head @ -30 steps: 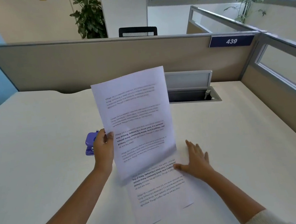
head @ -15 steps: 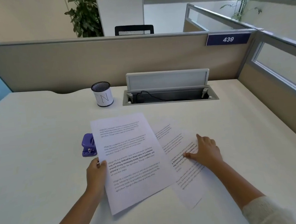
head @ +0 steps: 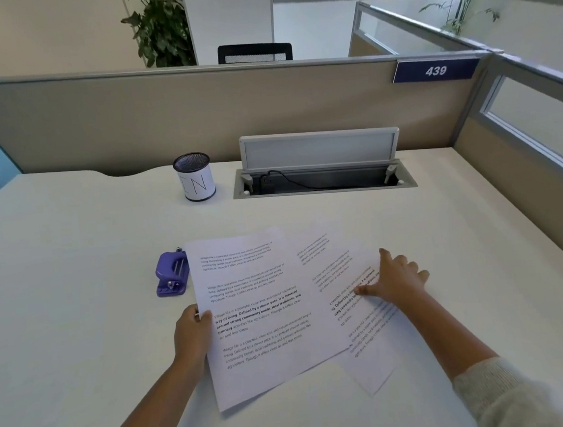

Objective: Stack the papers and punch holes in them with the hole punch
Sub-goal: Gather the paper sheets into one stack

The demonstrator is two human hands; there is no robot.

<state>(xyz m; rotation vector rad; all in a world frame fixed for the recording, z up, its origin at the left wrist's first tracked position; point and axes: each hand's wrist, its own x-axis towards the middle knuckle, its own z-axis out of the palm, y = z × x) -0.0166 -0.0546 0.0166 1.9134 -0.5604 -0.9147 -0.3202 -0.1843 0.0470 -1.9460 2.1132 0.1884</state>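
Papers lay fanned on the bench: my left hand pinched the top sheet at its left edge, while my right hand pressed flat, fingers spread, on the lower sheet just right of it. Touching the top sheet's far left edge sat the purple hole punch; beyond that, a mesh cup.

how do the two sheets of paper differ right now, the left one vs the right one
The left sheet lies on top, overlapping the right sheet, which is partly hidden beneath it. The left sheet is pinched at its edge by the left hand; the right sheet is pressed flat by the right hand. The right sheet is turned more clockwise than the left sheet. Both are white with the same kind of printed paragraphs.
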